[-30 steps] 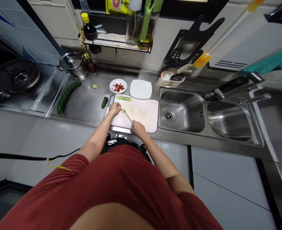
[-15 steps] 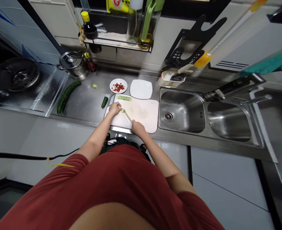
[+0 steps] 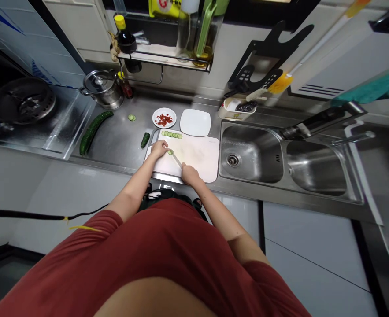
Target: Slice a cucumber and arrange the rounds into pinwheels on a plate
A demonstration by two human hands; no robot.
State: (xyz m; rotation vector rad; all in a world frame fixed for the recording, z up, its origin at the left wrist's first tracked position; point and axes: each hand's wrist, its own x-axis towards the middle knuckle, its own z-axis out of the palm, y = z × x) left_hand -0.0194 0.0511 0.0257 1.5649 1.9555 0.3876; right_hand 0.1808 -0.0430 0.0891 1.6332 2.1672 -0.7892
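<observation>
My right hand [image 3: 190,174] is closed round the handle of a knife [image 3: 176,159], whose blade points up and left over the white cutting board [image 3: 197,154]. At the blade's tip is a cucumber slice [image 3: 170,152]. My left hand [image 3: 159,149] touches the slice's left side with its fingertips pinched together. A row of cucumber slices [image 3: 172,134] lies along the board's upper left edge. Left of the board rests a short cucumber piece [image 3: 144,140].
Behind the board are a plate of chopped red pieces [image 3: 164,118] and a white plate [image 3: 195,122]. A whole cucumber [image 3: 95,132], cut ends [image 3: 131,117] and a steel pot [image 3: 103,88] stand left. The double sink [image 3: 252,152] is right.
The view has shifted very slightly. The knife and my right hand have moved a little up and left; my left hand stays by the slice.
</observation>
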